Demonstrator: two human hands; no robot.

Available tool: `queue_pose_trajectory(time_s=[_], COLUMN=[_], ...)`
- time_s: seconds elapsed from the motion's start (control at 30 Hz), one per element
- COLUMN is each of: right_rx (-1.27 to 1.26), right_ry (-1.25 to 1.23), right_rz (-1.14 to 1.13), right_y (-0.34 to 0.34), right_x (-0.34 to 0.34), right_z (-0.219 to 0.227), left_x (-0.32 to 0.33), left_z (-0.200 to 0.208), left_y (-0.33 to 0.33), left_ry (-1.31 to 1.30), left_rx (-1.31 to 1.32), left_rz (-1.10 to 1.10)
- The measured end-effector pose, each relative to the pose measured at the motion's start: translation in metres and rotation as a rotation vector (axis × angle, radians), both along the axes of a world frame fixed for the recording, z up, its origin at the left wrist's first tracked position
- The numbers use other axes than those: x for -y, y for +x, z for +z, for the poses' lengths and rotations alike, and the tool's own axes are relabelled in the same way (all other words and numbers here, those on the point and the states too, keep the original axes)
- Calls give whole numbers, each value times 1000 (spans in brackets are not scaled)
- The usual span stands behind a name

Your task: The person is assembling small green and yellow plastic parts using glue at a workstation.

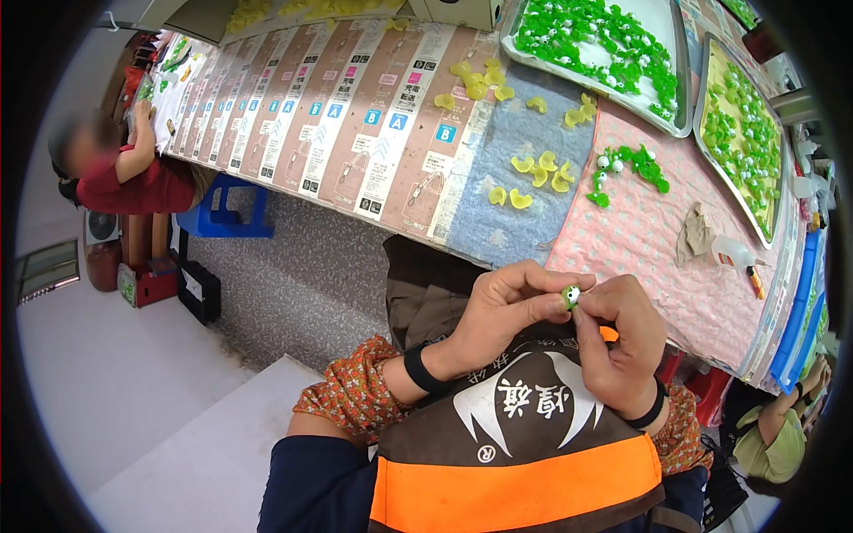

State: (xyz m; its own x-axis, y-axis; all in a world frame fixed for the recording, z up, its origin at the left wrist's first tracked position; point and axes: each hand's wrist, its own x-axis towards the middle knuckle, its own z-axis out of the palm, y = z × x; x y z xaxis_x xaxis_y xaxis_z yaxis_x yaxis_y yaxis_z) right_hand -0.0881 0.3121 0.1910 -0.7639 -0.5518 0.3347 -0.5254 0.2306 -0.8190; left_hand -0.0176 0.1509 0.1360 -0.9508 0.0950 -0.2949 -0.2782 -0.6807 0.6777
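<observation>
Close above my apron, my left hand (498, 315) pinches a small green plastic figure piece (570, 293) with a white, black-dotted eye between thumb and forefinger. My right hand (624, 342) is closed too, its thumb and fingertips gripping the piece from the right. Its far side is hidden by the fingers. On the pink cloth (649, 231) beyond lie several finished-looking green pieces with white eyes (622, 164). Yellow curved shell pieces (540, 169) are scattered over the blue cloth (498, 213) beside it.
Two trays of green pieces, a white-lined one (604, 62) and a yellow-lined one (742, 133), stand at the back right. Nearer are a crumpled rag (696, 233) and a squeeze bottle (733, 252). One person (124, 169) sits at far left, another (777, 435) at right.
</observation>
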Motion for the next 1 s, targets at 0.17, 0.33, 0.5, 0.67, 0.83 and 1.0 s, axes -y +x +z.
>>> queue_pose_trajectory(time_s=[0.17,0.33,0.5,0.67,0.83,1.0], right_rx=[106,115,99,67,47,34], right_ry=[-56,-67,-50,-47,-44,-54], right_rz=[-38,-32,-11,15,38,51], right_y=[1,1,1,2,2,2], right_x=[-1,-2,-2,-2,-3,-2], right_z=[-1,3,2,1,-1,-3], left_x=[2,1,0,1,2,4], left_z=[10,4,-2,-6,-8,-2], left_y=[-2,2,4,7,6,2], left_ry=[-23,-127,-133,-114,-78,-99], left_rx=[50,-69,-116,-135,-168,-158], left_rz=[-13,89,79,67,23,-12])
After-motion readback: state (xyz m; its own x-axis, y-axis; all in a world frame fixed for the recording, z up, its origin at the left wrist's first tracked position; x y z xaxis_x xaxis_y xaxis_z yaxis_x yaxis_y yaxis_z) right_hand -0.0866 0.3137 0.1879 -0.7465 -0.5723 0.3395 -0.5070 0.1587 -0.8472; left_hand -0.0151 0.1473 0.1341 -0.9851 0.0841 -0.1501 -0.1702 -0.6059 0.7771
